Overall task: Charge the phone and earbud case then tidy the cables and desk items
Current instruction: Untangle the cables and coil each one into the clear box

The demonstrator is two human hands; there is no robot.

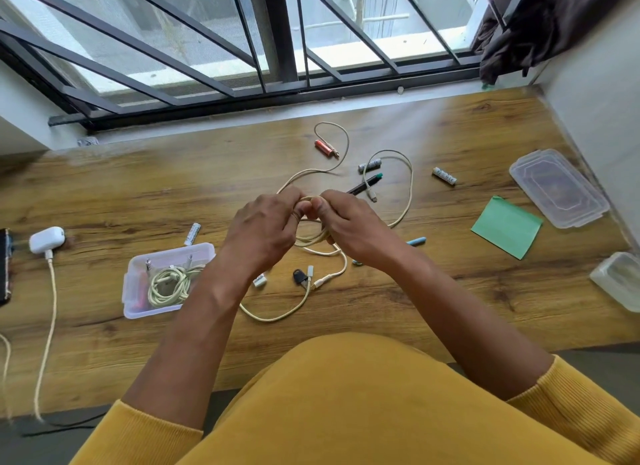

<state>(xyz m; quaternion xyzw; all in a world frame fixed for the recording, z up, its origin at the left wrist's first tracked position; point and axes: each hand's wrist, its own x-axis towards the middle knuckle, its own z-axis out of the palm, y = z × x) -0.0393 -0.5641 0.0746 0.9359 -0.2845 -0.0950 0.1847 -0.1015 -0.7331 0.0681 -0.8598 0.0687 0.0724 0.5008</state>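
Far left edge: dark phone [4,267], mostly cut off by the frame. Beside it, white earbud case [46,239] on the worktop [398,309], a cream charging cable [48,326] plugged into its near end and running toward the near edge.

Left-centre: one clear lidless container [166,281] holding one coiled cream cable with plug prongs upright; something orange under it, hard to identify.

Batteries counted: four — one white [192,233] just behind the container, one red [325,148], one grey [370,164], one more [444,176] further right.

Centre: left hand [263,229] and right hand [356,229] meet above the worktop, fingers of both curled round a loose cream cable [405,194], a small coil bunched between them. Its free length loops back toward the window and right, connector end lying near a black pen [363,185]; long axis roughly front to back.

Right: green sticky-note pad [507,227]; container lid [557,187] by the wall; a second clear container [618,277] at the right edge. Open worktop lies near-right.
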